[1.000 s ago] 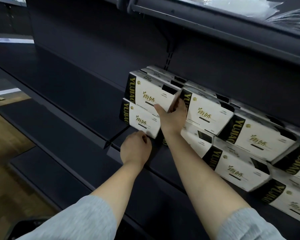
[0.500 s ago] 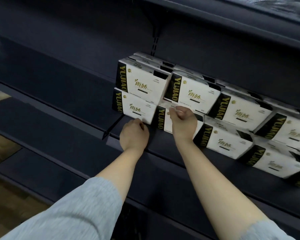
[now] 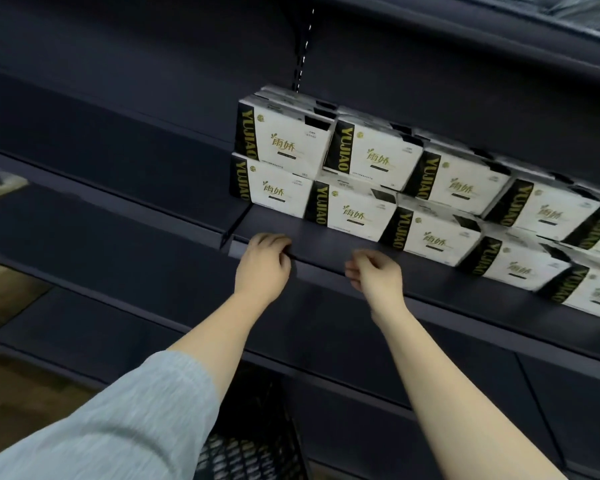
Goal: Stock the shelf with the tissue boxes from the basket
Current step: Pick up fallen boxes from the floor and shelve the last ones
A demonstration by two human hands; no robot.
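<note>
Neatly stacked two high, white-and-black tissue boxes (image 3: 361,213) fill the shelf (image 3: 326,244); both grips hang loosely curled, empty.

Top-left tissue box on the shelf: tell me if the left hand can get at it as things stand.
Probably yes. The left hand holds nothing and sits at the shelf's front edge, just below the stack. The top-left tissue box faces outward at the end of the row, with bare shelf beside it and nothing in front.

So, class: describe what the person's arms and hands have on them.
Left arm: a light grey sleeve pushed up toward the elbow, forearm bare. Right arm: bare along the visible part. Left hand and right hand: no gloves, rings or watch visible.
</note>
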